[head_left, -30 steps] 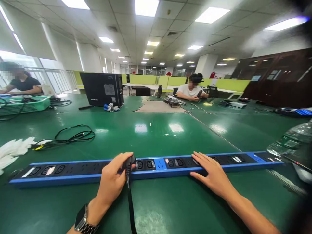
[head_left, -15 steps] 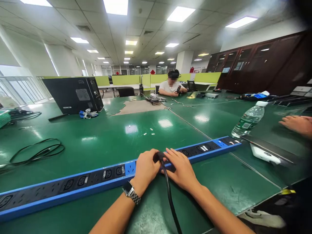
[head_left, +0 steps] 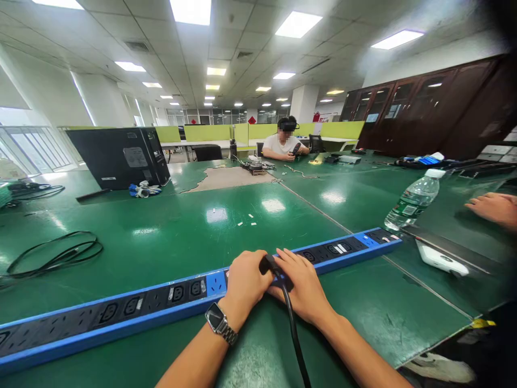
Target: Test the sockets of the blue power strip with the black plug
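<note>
Left hand (head_left: 247, 277): pinches a black plug (head_left: 267, 264) between thumb and fingers.
Right hand (head_left: 299, 280): fingers extended over the power strip (head_left: 177, 300), just beside the plug; cannot tell whether they touch it.
Strip position: directly beneath the grip, running out to both sides; hands hide whether the plug is seated.
Cord (head_left: 294, 330): falls from the grip toward the wearer.
Right beyond grip: water bottle (head_left: 415, 199), near the strip's end.
Left of grip: looped cable (head_left: 54, 262).
</note>
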Motion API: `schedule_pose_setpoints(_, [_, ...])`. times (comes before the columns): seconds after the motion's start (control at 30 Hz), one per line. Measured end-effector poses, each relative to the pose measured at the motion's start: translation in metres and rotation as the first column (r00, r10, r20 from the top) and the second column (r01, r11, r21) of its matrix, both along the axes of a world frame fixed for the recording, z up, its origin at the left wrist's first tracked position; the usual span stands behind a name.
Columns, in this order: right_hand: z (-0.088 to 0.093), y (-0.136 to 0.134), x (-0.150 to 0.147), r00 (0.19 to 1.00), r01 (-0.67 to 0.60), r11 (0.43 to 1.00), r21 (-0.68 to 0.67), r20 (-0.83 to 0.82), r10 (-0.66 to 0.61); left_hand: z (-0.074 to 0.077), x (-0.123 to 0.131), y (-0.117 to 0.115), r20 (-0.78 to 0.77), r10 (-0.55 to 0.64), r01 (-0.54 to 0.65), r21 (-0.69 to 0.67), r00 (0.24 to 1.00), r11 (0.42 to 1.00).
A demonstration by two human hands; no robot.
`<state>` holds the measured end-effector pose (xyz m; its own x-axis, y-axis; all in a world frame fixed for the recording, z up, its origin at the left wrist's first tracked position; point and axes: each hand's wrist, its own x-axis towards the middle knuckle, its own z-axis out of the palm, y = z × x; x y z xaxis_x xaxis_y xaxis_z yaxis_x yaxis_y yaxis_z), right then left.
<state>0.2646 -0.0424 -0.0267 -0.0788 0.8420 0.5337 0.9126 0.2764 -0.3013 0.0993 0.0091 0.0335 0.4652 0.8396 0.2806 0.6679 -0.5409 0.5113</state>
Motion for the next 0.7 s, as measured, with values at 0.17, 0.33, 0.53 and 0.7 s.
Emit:
schedule_pose_setpoints(0.17, [0.005, -0.003, 0.006, 0.994, -0.088, 0.996, 0.027, -0.058, 0.09, -0.014, 0.002, -0.001, 0.005, -0.041, 0.041, 0.06, 0.999, 0.997])
schedule_pose_setpoints(0.33, [0.007, 0.0, -0.003, 0.986, -0.15, 0.986, 0.07, -0.06, 0.154, -0.007, -0.001, -0.006, -0.106, -0.033, 0.037, 0.029, 0.994, 0.999])
schedule_pose_setpoints(0.53, [0.003, 0.01, -0.018, 0.991, -0.023, 0.98, 0.2, -0.123, 0.048, -0.012, -0.121, -0.012, -0.075, 0.049, -0.032, 0.207, 0.996, 0.978])
schedule_pose_setpoints(0.7, [0.028, 0.007, -0.066, 0.966, 0.033, 0.969, 0.246, -0.256, 0.032, -0.034, -0.271, -0.019, -0.129, 0.33, -0.277, 0.318, 0.935, 0.907])
